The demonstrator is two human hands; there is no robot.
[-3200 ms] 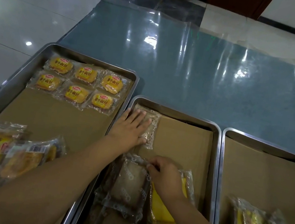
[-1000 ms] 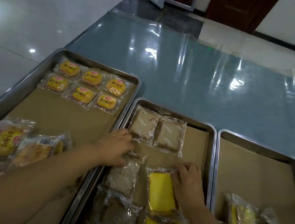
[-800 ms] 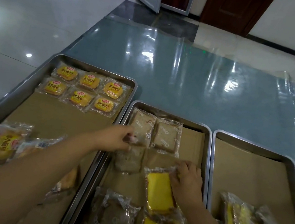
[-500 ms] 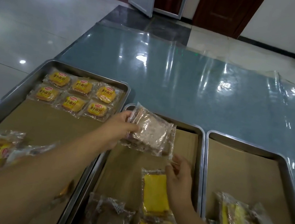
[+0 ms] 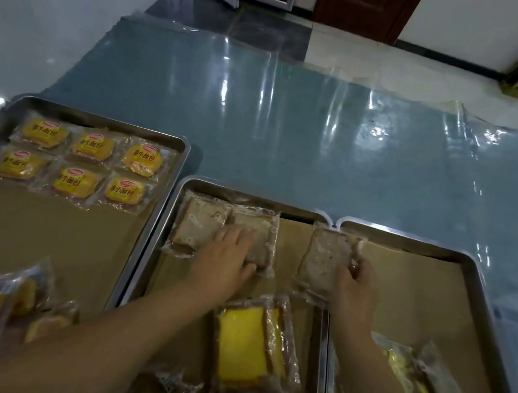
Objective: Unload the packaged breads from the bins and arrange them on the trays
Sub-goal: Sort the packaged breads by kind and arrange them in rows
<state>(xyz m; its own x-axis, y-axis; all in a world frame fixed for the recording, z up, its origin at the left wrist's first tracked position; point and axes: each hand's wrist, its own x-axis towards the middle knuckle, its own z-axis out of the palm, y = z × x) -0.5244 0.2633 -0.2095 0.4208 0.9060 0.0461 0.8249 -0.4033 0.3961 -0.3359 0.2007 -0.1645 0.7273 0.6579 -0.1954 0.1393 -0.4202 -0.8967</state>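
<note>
A tiled floor with dark wooden doors at the top of the frame carries a blue sheet [image 5: 294, 128] under clear plastic film. Three cardboard-lined steel trays lie side by side on it: the left tray [image 5: 165, 190] with six yellow small-bread packs [image 5: 91, 146], the middle tray [image 5: 251, 192] and the right tray [image 5: 411, 241]. In the middle tray the left hand [image 5: 225, 258] lies flat, fingers straight, on two brown toast packs [image 5: 197, 224], and the right hand [image 5: 356, 286] pinches a third brown toast pack [image 5: 325, 259] over the seam between the middle and right trays.
</note>
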